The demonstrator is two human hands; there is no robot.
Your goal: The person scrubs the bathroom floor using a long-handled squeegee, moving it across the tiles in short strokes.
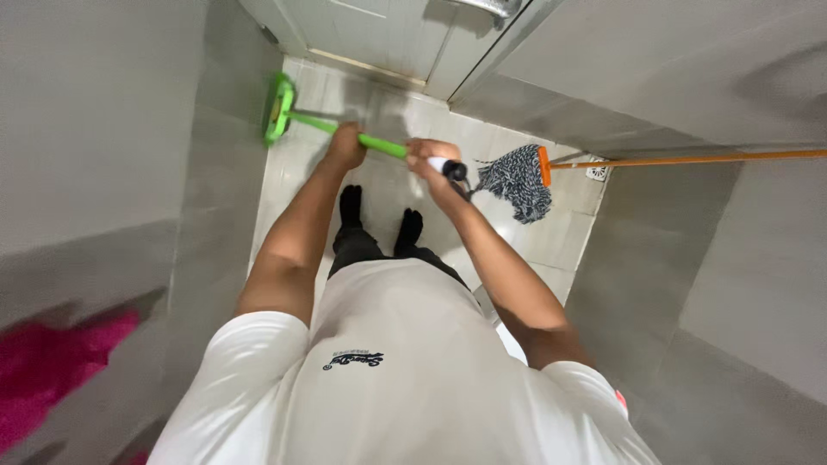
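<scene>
The green brush (280, 109) is down low, its head pressed flat against the grey wall (215, 172) just where wall meets floor (551, 232), with its green handle running up and rightward from there. The left hand (346, 145) is wrapped tight round the handle's middle, knuckles up, arm stretched out nearly straight. The right hand (428, 159) clamps the upper end, fist closed just short of the black cap, elbow bent and wrist turned down. Both hands hold the one handle, a short gap of green showing between them.

Below the handle stand the person's two feet in dark socks (379, 220), planted on pale tiles. Right of the brush's cap, almost touching it, hangs a grey string mop (517, 181), its orange pole (689, 159) leaning off to the far wall. Beyond the brush head sits a white door (388, 39), closed. Well away from the brush, at the near left edge, a pink cloth (52, 366) shows, blurred.
</scene>
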